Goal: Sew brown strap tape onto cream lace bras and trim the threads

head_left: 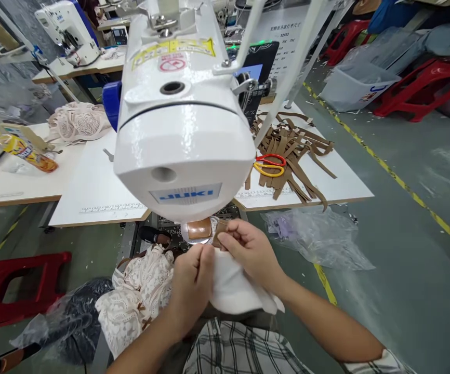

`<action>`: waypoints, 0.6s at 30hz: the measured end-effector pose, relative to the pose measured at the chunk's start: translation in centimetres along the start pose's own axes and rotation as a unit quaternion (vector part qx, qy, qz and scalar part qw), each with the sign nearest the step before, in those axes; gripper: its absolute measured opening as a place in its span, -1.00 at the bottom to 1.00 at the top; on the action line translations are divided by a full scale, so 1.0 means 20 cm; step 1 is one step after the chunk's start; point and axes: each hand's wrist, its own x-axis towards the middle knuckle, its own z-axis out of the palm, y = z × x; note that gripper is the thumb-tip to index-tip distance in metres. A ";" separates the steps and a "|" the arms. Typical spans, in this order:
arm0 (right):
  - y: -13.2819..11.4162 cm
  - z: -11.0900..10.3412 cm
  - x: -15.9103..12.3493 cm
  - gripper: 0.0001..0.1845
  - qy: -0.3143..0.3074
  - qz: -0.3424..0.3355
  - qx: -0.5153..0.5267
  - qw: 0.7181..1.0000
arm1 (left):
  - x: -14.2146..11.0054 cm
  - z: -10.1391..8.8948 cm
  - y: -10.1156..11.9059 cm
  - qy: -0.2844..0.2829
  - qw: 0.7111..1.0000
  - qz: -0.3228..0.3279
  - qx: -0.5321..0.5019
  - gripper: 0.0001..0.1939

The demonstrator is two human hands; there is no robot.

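Note:
Below the head of a white sewing machine (186, 150), my two hands work close together on a piece of white fabric (235, 285). My left hand (194, 280) is closed, its thumb pressed on the fabric's left edge. My right hand (252, 252) pinches a short brown fabric strip (219, 234) at the white fabric's top edge. Whether the strip is joined to the fabric I cannot tell. Just beyond the fingers lies a shiny copper-coloured plate (199, 229). The needle area is hidden behind the machine head.
Many brown strips (293, 150) lie on the right tabletop beside red-and-yellow-handled scissors (270, 165). White lace pieces (139, 291) are heaped at my left. A drink bottle (24, 150) lies on the left table. Red stools (18, 285) and a plastic bag (318, 236) are around.

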 end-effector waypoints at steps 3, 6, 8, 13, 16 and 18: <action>-0.01 -0.02 0.15 -0.82 0.020 -0.030 -0.092 0.995 | 0.04 -0.03 -0.06 0.070 0.993 0.030 0.087 -0.73; -0.02 -0.04 0.27 -0.87 0.007 -0.059 -0.144 0.988 | 0.08 -0.06 -0.12 0.090 0.962 0.137 0.220 -0.72; -0.03 -0.04 0.33 -0.91 -0.009 -0.086 -0.166 0.982 | 0.10 -0.07 -0.13 0.094 0.934 0.189 0.287 -0.70; -0.05 -0.03 0.41 -0.86 -0.025 -0.115 -0.229 0.966 | 0.14 -0.10 -0.13 0.111 0.913 0.194 0.340 -0.71; -0.07 -0.02 0.43 -0.81 -0.024 -0.116 -0.274 0.955 | 0.15 -0.12 -0.13 0.113 0.901 0.205 0.364 -0.71; -0.08 -0.01 0.43 -0.82 -0.025 -0.114 -0.287 0.951 | 0.16 -0.13 -0.13 0.110 0.897 0.208 0.374 -0.71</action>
